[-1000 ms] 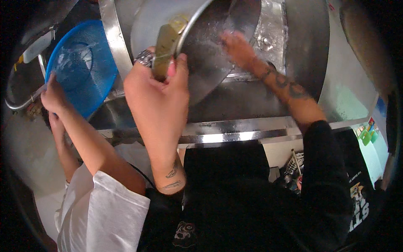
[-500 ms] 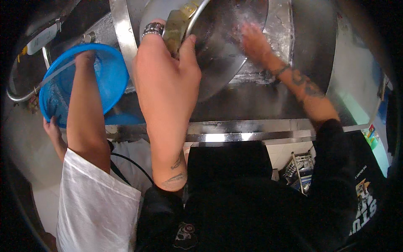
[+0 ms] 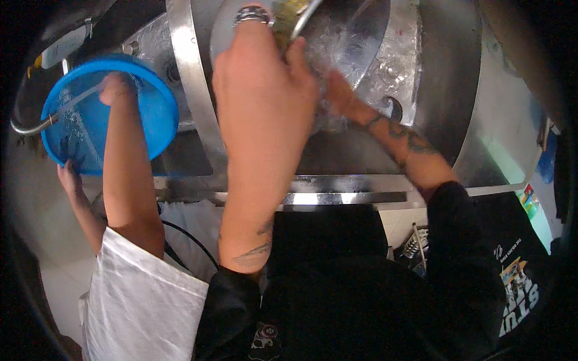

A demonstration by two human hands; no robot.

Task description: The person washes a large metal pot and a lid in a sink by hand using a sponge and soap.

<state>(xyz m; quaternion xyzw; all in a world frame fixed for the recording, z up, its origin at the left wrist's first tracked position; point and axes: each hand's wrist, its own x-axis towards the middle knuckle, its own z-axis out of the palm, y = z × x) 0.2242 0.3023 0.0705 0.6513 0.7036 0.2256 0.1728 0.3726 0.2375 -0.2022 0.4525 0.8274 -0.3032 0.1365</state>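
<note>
My left hand [image 3: 265, 78] is closed at the curved rim of a large round metal vessel [image 3: 346, 36], thumb on the near side. A yellowish-olive part [image 3: 289, 15] shows beside the fingers; I cannot make out what it is. The fingertips are hidden past the knuckles, and a chunky ring or band sits at the top of the hand. My right hand [image 3: 339, 93], smeared by motion, is at the vessel's near right side; its fingers cannot be read. The vessel stands tilted in a wet metal sink [image 3: 403, 60].
At left a co-worker in a white sleeve [image 3: 144, 295] has one hand [image 3: 114, 90] inside a blue mesh basket [image 3: 168, 114] and the other at its edge. A curved tap [image 3: 36, 127] pours water into it. A metal divider [image 3: 185, 48] separates the basins; the counter's front edge [image 3: 343, 197] runs before me.
My left hand has moved up and right along with the vessel. My right hand has swung left and nearer, out from over the vessel's inside. The co-worker's blue basket has shifted slightly left.
</note>
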